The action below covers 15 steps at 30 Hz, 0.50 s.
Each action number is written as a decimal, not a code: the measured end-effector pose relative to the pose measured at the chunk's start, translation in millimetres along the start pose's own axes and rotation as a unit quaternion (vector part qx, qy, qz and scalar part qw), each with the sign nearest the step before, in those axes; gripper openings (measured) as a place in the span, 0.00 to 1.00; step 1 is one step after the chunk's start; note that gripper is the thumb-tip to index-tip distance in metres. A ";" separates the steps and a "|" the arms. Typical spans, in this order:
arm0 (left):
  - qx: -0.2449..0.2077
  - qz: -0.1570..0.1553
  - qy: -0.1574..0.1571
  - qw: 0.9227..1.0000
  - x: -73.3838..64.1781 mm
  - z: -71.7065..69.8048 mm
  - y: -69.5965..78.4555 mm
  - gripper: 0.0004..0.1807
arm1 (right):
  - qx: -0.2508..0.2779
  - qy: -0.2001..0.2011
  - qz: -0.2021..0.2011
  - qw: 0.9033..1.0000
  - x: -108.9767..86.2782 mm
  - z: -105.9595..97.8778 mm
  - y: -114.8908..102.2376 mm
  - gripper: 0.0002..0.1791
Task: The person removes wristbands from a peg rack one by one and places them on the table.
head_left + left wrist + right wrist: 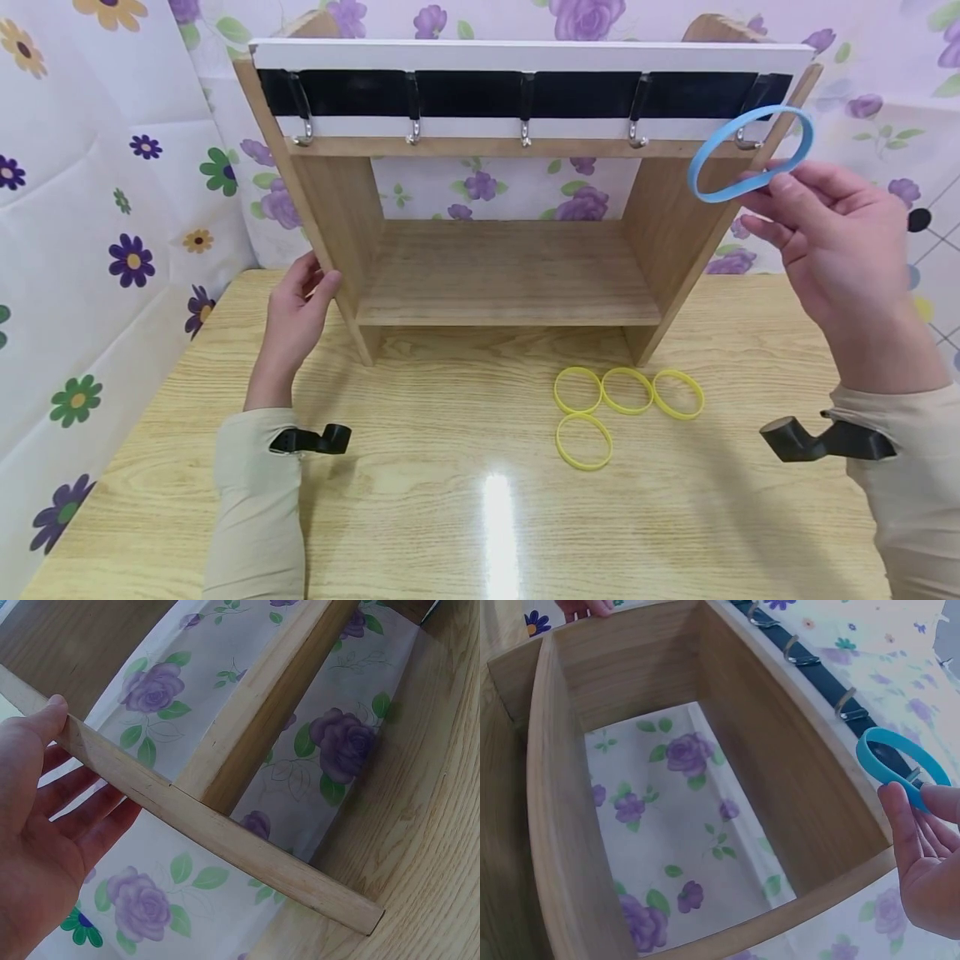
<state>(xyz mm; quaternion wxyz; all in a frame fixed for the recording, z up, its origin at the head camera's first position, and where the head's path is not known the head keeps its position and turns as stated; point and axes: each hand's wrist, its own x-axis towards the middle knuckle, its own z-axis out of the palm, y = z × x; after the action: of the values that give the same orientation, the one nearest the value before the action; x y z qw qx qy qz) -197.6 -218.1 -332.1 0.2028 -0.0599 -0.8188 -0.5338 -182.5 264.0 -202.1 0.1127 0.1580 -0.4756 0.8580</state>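
My right hand point(847, 225) pinches a light blue rubber wristband point(870, 761) between thumb and fingers. It is raised in front of the right end of a wooden rack point(510, 271), where the band's loop overlaps the rightmost metal hook point(746, 142) in the head view. In the right wrist view the loop lies right at that hook. Low on the rack's left side panel point(225, 840), my left hand point(296, 304) grips the edge, thumb in front and fingers behind.
Several yellow wristbands point(588, 467) lie flat on the wood-grain table point(420, 500), before the rack's right foot. More hooks line the black strip point(468, 93) along the rack's top. Flowered cloth point(97, 250) hangs behind and at the left.
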 end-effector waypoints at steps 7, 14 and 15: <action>0.000 -0.002 -0.002 1.000 0.3 0.3 0.8 0.27 | 0.001 -0.005 -0.003 1.000 -3.4 0.4 -4.2 0.13; -0.005 -0.007 -0.004 1.000 -0.4 0.4 -0.1 0.27 | 0.003 -0.034 -0.004 0.999 -10.1 0.0 1.5 0.13; -0.005 -0.007 -0.003 1.000 -0.4 0.4 0.0 0.27 | 0.002 -0.041 -0.004 0.999 -11.1 -0.2 2.7 0.12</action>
<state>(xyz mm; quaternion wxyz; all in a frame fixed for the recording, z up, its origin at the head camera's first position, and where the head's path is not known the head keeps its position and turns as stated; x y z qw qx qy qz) -197.4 -217.6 -332.4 0.1961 -0.0570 -0.8174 -0.5387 -173.3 262.3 -208.5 0.0964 0.1951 -0.4778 0.8511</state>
